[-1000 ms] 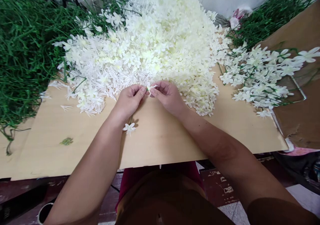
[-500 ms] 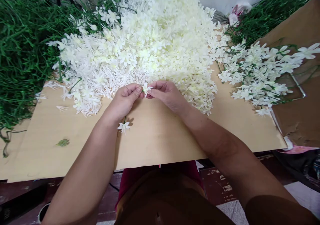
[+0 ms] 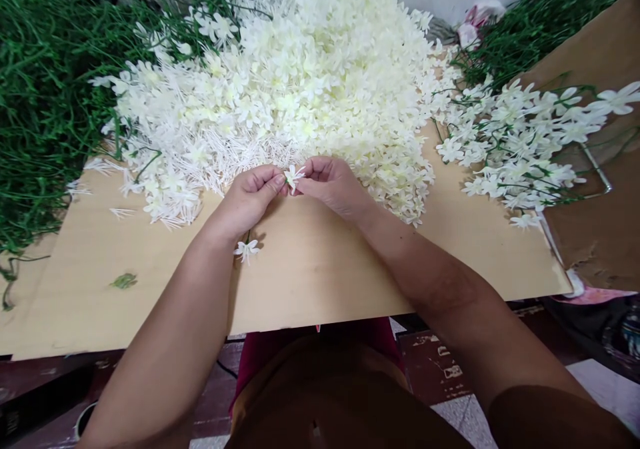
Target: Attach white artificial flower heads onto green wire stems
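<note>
My left hand (image 3: 247,199) and my right hand (image 3: 333,182) meet at the near edge of a big heap of white artificial flowers (image 3: 300,76). Both pinch one small white flower head (image 3: 293,175) between their fingertips. A thin green stem runs down out of my left fist, and a second white flower (image 3: 247,250) on it rests on the pale wooden board (image 3: 325,269) under my wrist.
Piles of green plastic stems lie at the left (image 3: 40,102) and back right (image 3: 540,22). Finished sprigs of white flowers on green stems (image 3: 525,142) lie at the right, partly on brown cardboard (image 3: 600,222). A small green piece (image 3: 123,280) sits on the board.
The small flower head has turned upright between my fingertips and my hands have closed in on it. The view has shifted slightly.
</note>
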`<state>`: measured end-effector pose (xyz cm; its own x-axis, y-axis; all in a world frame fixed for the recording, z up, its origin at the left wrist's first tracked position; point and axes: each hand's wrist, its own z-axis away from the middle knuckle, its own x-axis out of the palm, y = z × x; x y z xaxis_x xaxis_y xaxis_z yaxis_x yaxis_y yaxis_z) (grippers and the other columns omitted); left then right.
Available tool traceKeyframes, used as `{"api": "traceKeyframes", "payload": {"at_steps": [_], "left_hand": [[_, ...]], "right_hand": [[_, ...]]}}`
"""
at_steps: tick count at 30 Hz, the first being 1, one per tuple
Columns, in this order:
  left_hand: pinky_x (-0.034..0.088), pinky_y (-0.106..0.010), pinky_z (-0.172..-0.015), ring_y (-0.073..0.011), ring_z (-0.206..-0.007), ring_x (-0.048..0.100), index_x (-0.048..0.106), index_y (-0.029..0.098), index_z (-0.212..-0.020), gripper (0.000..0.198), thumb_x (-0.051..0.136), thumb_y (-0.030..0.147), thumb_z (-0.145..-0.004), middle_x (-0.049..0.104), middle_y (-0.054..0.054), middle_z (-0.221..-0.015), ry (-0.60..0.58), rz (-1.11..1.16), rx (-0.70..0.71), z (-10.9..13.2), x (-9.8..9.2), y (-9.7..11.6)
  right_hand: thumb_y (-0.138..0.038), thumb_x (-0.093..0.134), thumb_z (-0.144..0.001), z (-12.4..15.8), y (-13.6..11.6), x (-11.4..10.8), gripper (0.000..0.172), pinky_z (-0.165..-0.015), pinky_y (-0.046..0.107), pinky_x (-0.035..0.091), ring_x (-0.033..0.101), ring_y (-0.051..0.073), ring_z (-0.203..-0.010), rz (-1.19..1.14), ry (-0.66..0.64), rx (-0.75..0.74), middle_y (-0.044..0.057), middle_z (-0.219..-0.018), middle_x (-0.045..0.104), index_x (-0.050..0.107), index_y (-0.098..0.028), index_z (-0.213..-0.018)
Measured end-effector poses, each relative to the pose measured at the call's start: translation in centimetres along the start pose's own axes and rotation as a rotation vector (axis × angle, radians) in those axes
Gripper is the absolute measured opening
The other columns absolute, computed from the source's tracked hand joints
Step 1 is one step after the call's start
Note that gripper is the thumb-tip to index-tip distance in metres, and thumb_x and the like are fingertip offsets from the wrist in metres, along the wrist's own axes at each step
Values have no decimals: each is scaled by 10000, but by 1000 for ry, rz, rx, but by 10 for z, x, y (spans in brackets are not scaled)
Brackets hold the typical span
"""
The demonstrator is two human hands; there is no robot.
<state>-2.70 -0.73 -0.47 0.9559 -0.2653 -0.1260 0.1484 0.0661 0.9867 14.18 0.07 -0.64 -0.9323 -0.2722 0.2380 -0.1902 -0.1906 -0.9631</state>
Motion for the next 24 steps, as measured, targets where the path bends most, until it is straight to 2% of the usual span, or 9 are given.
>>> {"api": "traceKeyframes", "payload": {"at_steps": [7,11,17,24], "left_hand": [[292,-230,-487,-89,-494,357,557,185,-664,340,705,465,-790,492,29,-559,-19,45,45,0,1,-1],[327,-234,-522,-109,-551,445,575,178,-677,323,691,451,-805,549,5,-616,-25,-5,33,0,0,-2],[327,-243,-533,-117,-565,439,574,184,-674,345,685,481,-810,549,5,-622,-18,-39,32,0,1,-1],[360,-248,-587,-130,-625,488,595,176,-677,315,668,448,-818,580,-5,-654,-35,-87,81,-2,0,-3]], "right_hand": [[-216,798,-682,-5,2,-13,157,-636,195,484,606,68,-633,41,-137,-36,-22,-668,709,651,-161,-682],[-233,829,-666,-4,1,-13,205,-635,198,489,608,67,-614,12,-131,-22,-32,-654,703,641,-163,-704],[-236,869,-603,-4,-2,-12,240,-669,192,511,638,73,-646,-35,-155,-4,-20,-648,720,665,-151,-698],[-177,774,-680,-5,2,-13,156,-592,192,472,602,70,-589,59,-130,-27,-16,-641,709,620,-162,-676]]}}
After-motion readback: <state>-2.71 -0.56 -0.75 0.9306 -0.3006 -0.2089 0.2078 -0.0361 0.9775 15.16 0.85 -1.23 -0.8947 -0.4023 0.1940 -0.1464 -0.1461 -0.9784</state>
